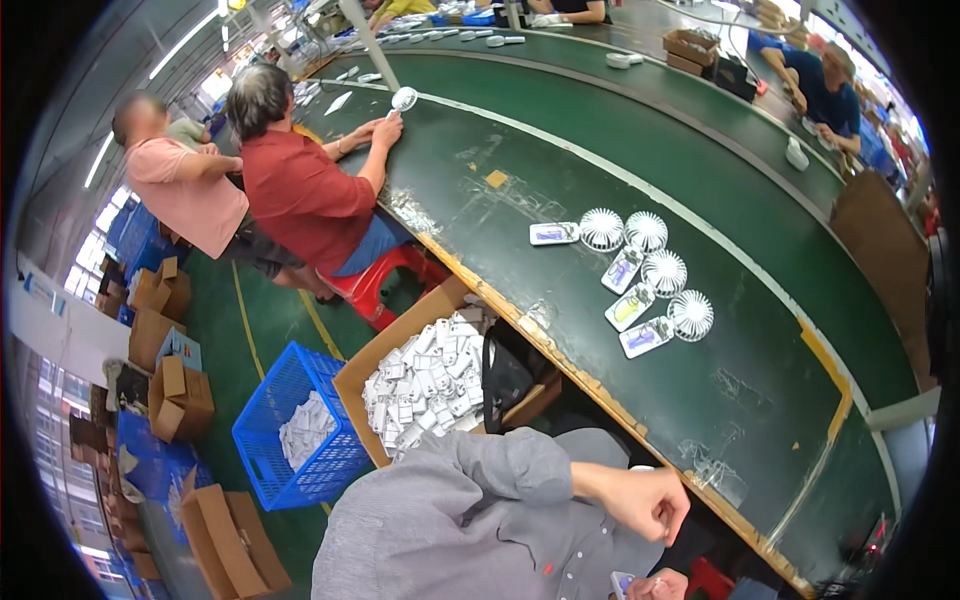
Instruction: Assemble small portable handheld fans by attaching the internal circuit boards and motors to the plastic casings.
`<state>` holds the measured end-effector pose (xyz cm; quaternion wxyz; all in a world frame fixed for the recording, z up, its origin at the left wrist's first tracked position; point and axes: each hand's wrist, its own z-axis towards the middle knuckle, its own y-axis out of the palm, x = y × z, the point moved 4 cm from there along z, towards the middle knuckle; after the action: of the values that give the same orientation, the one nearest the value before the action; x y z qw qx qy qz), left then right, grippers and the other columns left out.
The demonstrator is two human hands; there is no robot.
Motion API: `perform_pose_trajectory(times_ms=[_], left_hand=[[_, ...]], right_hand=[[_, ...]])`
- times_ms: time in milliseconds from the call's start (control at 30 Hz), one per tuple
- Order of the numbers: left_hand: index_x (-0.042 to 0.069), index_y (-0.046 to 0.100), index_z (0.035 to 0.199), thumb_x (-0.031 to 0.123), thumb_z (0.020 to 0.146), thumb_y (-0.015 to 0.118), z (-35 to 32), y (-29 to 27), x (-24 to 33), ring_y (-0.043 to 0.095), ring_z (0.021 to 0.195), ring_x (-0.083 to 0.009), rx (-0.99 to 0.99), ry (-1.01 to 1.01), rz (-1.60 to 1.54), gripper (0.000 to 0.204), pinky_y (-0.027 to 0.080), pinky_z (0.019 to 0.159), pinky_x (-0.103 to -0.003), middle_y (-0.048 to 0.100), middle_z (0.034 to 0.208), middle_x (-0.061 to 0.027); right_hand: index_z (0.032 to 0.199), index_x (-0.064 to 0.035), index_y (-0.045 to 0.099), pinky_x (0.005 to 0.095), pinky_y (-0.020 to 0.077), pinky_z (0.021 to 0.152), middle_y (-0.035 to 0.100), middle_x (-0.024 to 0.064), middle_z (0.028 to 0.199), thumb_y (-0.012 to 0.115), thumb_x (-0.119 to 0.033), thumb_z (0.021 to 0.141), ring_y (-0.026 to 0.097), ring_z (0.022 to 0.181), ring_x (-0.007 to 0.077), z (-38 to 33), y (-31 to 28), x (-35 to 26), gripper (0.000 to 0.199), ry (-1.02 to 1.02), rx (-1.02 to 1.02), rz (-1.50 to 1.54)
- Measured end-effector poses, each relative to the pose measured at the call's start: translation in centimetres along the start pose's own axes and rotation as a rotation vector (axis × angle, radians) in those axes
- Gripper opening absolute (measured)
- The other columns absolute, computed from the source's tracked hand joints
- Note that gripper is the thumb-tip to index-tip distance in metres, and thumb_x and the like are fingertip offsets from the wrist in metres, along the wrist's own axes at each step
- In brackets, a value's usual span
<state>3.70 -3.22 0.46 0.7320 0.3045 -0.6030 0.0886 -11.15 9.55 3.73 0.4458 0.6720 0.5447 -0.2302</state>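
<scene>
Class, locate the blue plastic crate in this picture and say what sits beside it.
In the head view the blue crate stands on the floor at lower left, touching the left side of the open cardboard box of white parts, below the green conveyor table.

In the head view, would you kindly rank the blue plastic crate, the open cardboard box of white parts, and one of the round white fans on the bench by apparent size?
1. Cardboard box of white parts
2. Blue plastic crate, though this pair is close and both are partly hidden.
3. Round white fan, clearly smallest.

Left hand (650, 503) fisted at lap; right hand (660, 585) low, partly cropped.
</scene>
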Motion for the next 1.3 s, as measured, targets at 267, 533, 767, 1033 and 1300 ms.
perform_pose_trajectory(times_ms=[267, 533, 767, 1033, 1300], left_hand=[[-0.005, 0.067, 0.078, -0.002, 0.07, 0.06, 0.6, 1.6, 0.9, 0.064, 0.067, -0.0089, -0.088, -0.043, -0.053, 0.011, 0.052, 0.062, -0.024, 0.071, 0.077, -0.0076], [-0.004, 0.065, 0.083, -0.002, 0.073, 0.061, 1.6, 1.7, 0.0, 0.063, 0.068, -0.0068, -0.051, -0.103, -0.221, 0.011, 0.05, 0.061, -0.022, 0.071, 0.082, -0.0082], [-0.001, 0.062, 0.09, -0.004, 0.075, 0.058, 3.8, 0.6, -1.0, 0.059, 0.063, -0.0099, 0.073, 0.032, -0.557, 0.015, 0.045, 0.055, -0.022, 0.07, 0.086, -0.0137], [0.001, 0.057, 0.089, -0.001, 0.077, 0.055, 5.5, 2.0, -0.3, 0.045, 0.05, -0.0089, 0.157, 0.115, -0.988, 0.012, 0.037, 0.045, -0.022, 0.065, 0.082, -0.0151], [0.0, 0.059, 0.097, 0.006, 0.085, 0.057, 0.3, -8.4, 3.5, 0.061, 0.071, -0.0122, 0.689, 0.304, -0.319, 0.014, 0.05, 0.063, -0.024, 0.068, 0.094, -0.0146]], right_hand=[[0.093, -0.003, 0.052, 0.0263, 0.0425, 0.06, 0.053, 0.0063, 0.074, 0.057, -0.016, 0.092, 0.046, 0.06, 0.0131, 1.1, -0.1, 2.0, 0.015, -0.048, 0.1, 0.031], [0.098, -0.0019, 0.06, 0.0393, 0.0457, 0.077, 0.063, 0.0119, 0.086, 0.058, -0.025, 0.093, 0.059, 0.079, 0.019, -6.4, -6.5, 4.3, 0.024, 0.111, 0.504, 0.086], [0.114, 0.0019, 0.058, 0.0418, 0.049, 0.088, 0.064, 0.0181, 0.106, 0.056, -0.026, 0.095, 0.062, 0.096, 0.0244, -2.5, -10.5, 9.0, 0.034, -0.1, 0.863, -0.483], [0.138, -0.0036, 0.038, 0.0366, 0.0418, 0.098, 0.048, 0.0083, 0.131, 0.04, -0.034, 0.1, 0.049, 0.119, 0.0206, 8.3, -3.0, 6.5, 0.049, -0.524, 0.242, 0.538], [0.142, 0.0023, 0.036, 0.0437, 0.0329, 0.112, 0.048, 0.0153, 0.14, 0.047, -0.025, 0.097, 0.044, 0.132, 0.0282, 12.4, -0.1, 0.6, 0.054, -0.44, 0.005, 0.525]])
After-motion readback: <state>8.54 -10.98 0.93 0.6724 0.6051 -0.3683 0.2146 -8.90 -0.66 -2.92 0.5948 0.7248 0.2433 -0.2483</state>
